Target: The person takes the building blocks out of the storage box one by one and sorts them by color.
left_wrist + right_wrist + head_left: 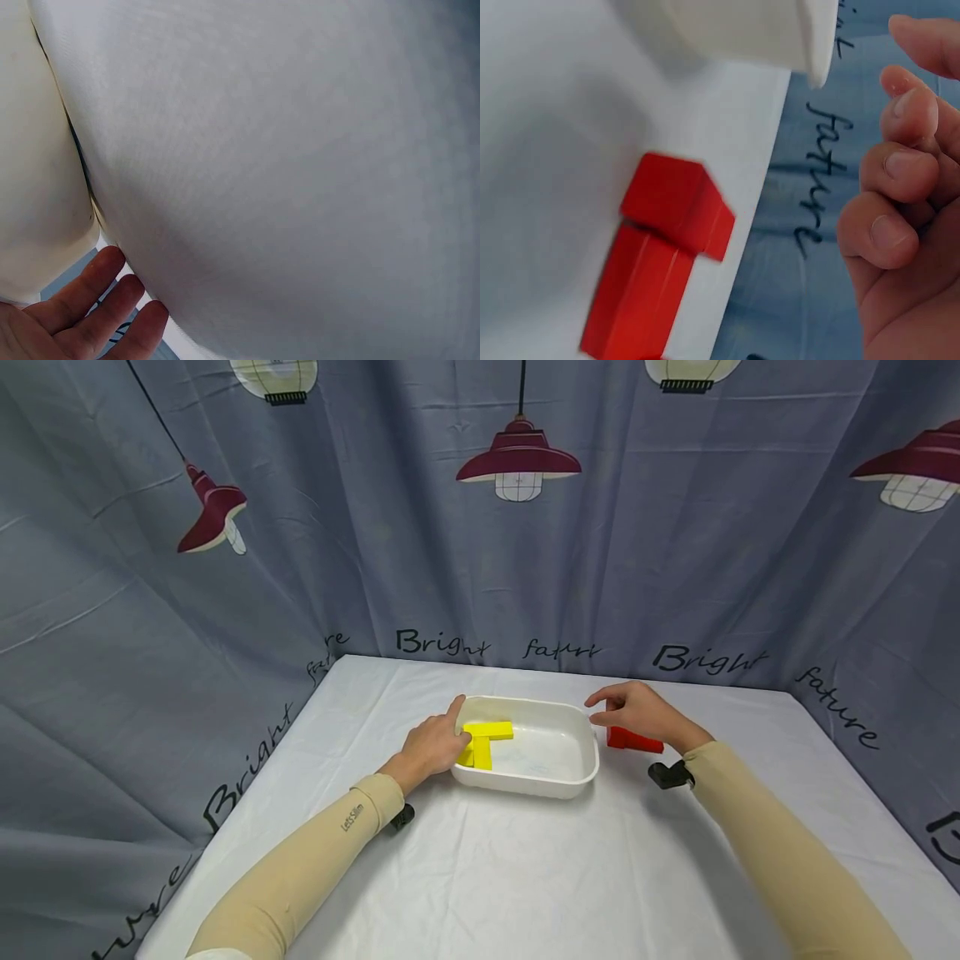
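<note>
A white rectangular tub [525, 783] stands on the table with several yellow blocks [491, 730] at its left end. My left hand [433, 745] holds the tub's left rim, thumb over the wall at the blocks and index finger along the edge. In the left wrist view, the other fingers [112, 300] lie beside the tub's outer side. My right hand [637, 712] hovers by the tub's right end, thumb and index finger apart, other fingers loosely bent, holding nothing. Under it lie red blocks [633, 741], one against another in the right wrist view [667, 199].
A white cloth [517, 877] covers the table. Behind and at both sides hangs a grey-blue curtain [420, 543] printed with lamps and lettering. A dark wrist camera [670, 775] sits under the right wrist, another [403, 817] under the left.
</note>
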`<action>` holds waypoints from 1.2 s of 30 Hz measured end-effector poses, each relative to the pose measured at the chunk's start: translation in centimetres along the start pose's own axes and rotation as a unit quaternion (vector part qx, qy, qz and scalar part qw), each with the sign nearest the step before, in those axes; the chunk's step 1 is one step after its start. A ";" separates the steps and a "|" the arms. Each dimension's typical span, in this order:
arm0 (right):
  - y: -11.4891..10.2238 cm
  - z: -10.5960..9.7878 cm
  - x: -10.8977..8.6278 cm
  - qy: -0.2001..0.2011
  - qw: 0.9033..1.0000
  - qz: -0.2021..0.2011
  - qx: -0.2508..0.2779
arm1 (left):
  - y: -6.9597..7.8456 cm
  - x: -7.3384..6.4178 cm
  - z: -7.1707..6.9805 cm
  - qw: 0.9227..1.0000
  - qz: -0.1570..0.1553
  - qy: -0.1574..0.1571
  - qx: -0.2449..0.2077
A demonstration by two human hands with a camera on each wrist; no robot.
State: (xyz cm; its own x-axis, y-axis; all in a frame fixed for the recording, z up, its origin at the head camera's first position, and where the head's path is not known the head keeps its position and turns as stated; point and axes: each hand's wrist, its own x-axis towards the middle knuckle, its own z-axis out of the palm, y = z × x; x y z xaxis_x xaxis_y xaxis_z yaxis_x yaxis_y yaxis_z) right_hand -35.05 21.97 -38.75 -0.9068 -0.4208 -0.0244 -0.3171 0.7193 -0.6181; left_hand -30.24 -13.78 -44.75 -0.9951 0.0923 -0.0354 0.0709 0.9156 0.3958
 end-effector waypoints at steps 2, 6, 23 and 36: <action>-0.6 0.2 0.5 -0.011 1.000 -0.003 0.004 | 0.0 0.0 0.0 1.000 -0.001 0.000 0.000; -1.7 0.7 1.5 -0.031 1.000 -0.005 0.000 | 0.1 -0.1 -0.1 1.000 -0.003 -0.002 -0.001; -4.7 2.9 4.5 -0.092 0.995 -0.044 -0.002 | -0.2 0.1 -0.5 1.000 0.006 -0.008 0.010; -5.4 4.6 6.5 -0.124 0.992 -0.033 0.004 | -0.1 0.5 -1.4 0.999 0.002 0.007 0.039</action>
State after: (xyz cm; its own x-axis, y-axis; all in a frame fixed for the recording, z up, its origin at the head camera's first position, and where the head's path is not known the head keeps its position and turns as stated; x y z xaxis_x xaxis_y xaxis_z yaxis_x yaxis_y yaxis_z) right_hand -37.95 12.85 -39.19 -0.7882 -0.5897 -0.1758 -0.3692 0.6818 -0.6316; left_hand -30.83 -14.32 -43.54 -0.9957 0.0902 -0.0209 0.0787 0.9430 0.3233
